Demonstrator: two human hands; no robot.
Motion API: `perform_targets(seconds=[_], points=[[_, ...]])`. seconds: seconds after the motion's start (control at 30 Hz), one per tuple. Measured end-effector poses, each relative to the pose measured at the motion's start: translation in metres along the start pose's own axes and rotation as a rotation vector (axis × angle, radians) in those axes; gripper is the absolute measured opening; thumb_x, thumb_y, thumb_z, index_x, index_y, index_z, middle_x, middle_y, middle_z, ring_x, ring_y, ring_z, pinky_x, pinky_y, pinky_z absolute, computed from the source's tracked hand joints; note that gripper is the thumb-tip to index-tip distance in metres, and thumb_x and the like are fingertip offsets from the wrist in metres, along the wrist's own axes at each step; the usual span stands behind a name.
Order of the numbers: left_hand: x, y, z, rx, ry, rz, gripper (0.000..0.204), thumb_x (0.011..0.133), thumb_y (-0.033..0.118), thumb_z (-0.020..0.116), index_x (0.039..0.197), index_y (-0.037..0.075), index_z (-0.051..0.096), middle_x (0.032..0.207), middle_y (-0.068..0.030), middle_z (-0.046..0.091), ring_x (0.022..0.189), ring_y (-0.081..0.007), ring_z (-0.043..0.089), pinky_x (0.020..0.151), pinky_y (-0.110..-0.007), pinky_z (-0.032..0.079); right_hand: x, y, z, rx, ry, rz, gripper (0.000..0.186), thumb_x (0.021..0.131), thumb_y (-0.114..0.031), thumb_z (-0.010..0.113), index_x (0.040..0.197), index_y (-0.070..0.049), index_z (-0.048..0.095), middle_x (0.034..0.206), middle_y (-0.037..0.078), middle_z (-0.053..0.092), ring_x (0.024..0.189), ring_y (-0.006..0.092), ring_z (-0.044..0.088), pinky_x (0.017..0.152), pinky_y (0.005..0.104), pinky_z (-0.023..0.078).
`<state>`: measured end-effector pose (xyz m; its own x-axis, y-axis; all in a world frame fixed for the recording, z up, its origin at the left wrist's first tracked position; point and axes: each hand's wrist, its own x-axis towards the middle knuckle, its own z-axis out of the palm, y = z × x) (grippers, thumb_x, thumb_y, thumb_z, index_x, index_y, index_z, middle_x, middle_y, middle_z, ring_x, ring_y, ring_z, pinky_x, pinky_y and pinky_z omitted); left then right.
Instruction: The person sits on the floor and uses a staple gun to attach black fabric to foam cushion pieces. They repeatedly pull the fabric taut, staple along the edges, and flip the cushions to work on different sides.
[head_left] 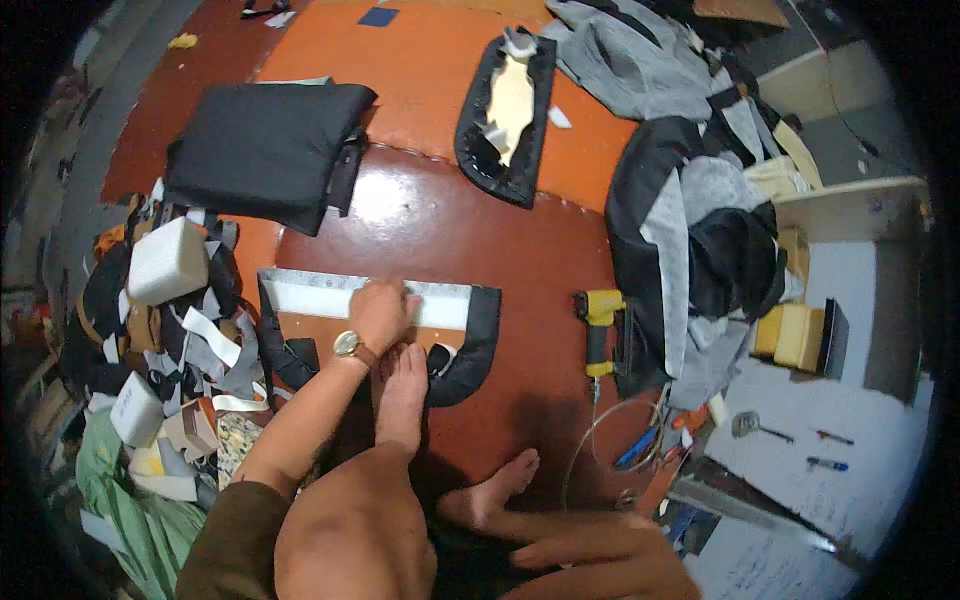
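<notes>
L hand (383,318) on black-fabric-rimmed brown board w/ white strip (446,307), nr red-brown padded mat's (545,340) left edge; fingers mostly hidden, grip can't tell. Bare L foot (403,395) hides board's lower middle. R hand (600,562) blurred, state unclear.

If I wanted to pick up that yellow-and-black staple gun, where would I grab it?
I'd likely hold the staple gun by its black handle, coming from the left. The handle is the narrow stretch between the yellow head and the hose end, and its left side faces the red-brown mat; the dark fabric pile crowds the right.
</notes>
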<state>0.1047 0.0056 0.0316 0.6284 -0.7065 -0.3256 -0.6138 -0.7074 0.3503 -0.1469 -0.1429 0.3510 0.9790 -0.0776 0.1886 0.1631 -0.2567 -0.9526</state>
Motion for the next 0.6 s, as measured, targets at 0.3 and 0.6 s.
perform_targets(seconds=[0.3, 0.6], points=[[0.051, 0.076, 0.01, -0.059, -0.125, 0.238, 0.061, 0.073, 0.037, 0.091, 0.121, 0.011, 0.066, 0.122, -0.0147, 0.067, 0.114, -0.0371, 0.066, 0.091, -0.049, 0.055, -0.065, 0.319, 0.048, -0.017, 0.568, 0.795, 0.04, 0.101, -0.012, 0.068, 0.139, -0.001, 0.061, 0.125, 0.016, 0.071, 0.109, 0.0242, 0.07, 0.096, 0.0385, 0.056], [0.05, 0.038, 0.028, -0.309, -0.37, 0.196, 0.043, 0.075, 0.025, 0.081, 0.114, 0.008, 0.077, 0.102, -0.0202, 0.077, 0.096, -0.038, 0.075, 0.086, -0.046, 0.058, -0.066, 0.365, 0.114, -0.087, 0.622, 0.904, 0.036, 0.1, -0.006, 0.064, 0.136, 0.0, 0.062, 0.126, 0.015, 0.069, 0.1, 0.0197, 0.07, 0.089, 0.034, 0.056]])
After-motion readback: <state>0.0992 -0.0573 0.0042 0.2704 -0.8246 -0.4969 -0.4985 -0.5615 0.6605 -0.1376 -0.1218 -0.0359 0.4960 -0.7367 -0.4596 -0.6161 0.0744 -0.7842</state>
